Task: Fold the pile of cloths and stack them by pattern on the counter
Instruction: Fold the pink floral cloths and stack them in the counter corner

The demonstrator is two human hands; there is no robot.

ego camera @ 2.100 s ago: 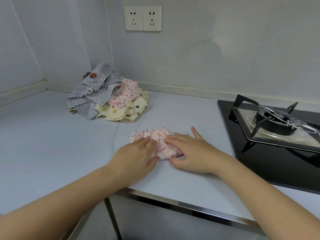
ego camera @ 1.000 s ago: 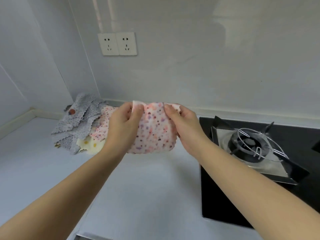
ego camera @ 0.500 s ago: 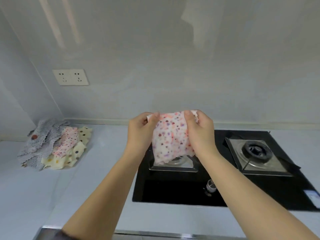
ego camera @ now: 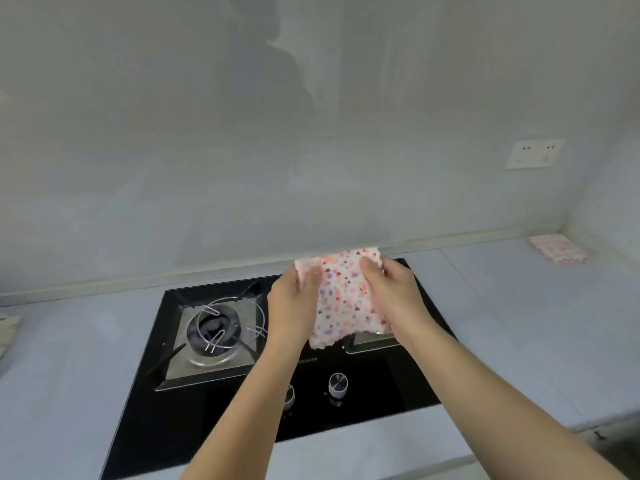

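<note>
Pink-dotted white folded cloth (ego camera: pixel 343 299) hangs between both hands above black glass hob (ego camera: pixel 194 403); left hand (ego camera: pixel 292 306) and right hand (ego camera: pixel 391 292) pinch its upper corners.

The spotted cloth (ego camera: pixel 346 299) and the right hand (ego camera: pixel 391 292) are covering most of the hob's right burner (ego camera: pixel 370 341), and the left forearm (ego camera: pixel 256 393) is hiding part of the left knob (ego camera: pixel 289 396). The fingers of both hands are lying out of sight behind that cloth. A cream cloth (ego camera: pixel 7 329) is being cut off by the left edge, and the folded pink cloth (ego camera: pixel 557 249) at the desk's (ego camera: pixel 519 306) far corner is showing too blurred to tell its print.
</note>
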